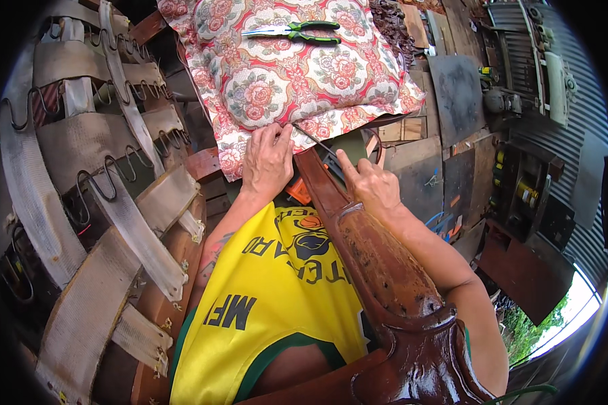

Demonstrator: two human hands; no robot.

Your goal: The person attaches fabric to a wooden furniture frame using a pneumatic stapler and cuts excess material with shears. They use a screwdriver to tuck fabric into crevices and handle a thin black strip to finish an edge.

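Note:
A padded seat in red and cream floral fabric lies in front of me, its loose edge hanging toward my body. My left hand is closed at this near edge, fingertips pinching the cloth. From the right, my right hand grips a thin dark rod-like tool, index finger stretched along it. The tool's tip meets the fabric edge beside my left fingertips; its handle end is hidden in the hand. On top of the padding rest pliers with green and black handles.
A glossy reddish-brown carved wooden frame runs between my arms, close to my body. To the left stands a frame with woven webbing straps and bent metal springs. Something orange sits below the fabric edge. Dark boards cover the right side.

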